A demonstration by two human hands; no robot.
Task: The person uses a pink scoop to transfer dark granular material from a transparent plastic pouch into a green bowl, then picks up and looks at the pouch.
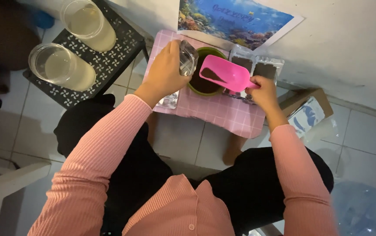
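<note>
Two things meet over the green bowl [195, 89], and everything else is best placed from it. The clear plastic cup [188, 58] sits tilted above the bowl's left rim, its mouth turned toward the bowl's middle, and the left hand [165, 70] wraps it from the left side, fingers curled tight around the wall. The pink scoop [226, 72] hangs over the bowl's right half with a small dark heap of soil-like material in its pan; its long axis runs from the handle at the right, out past the bowl's rim, to the blade pointing left toward the cup. The right hand [263, 89] pinches that handle, fingers closed on it, just right of the bowl. So the cup's mouth lies just left of the scoop's front edge, near it but apart, and the left hand is the nearer one to the cup while the right governs the scoop. The bowl, filled with the same dark material, stands on a pink checked table [223, 114]. Behind and right of the bowl lie two clear packets [256, 66] of dark material. Front-left of it, at the table's edge, rests a small clear container [169, 101]. Well to the left, on a black patterned stand [109, 65], are two large cups of pale liquid [72, 41]. Beyond the bowl, against the wall, lies an underwater poster [236, 19].
</note>
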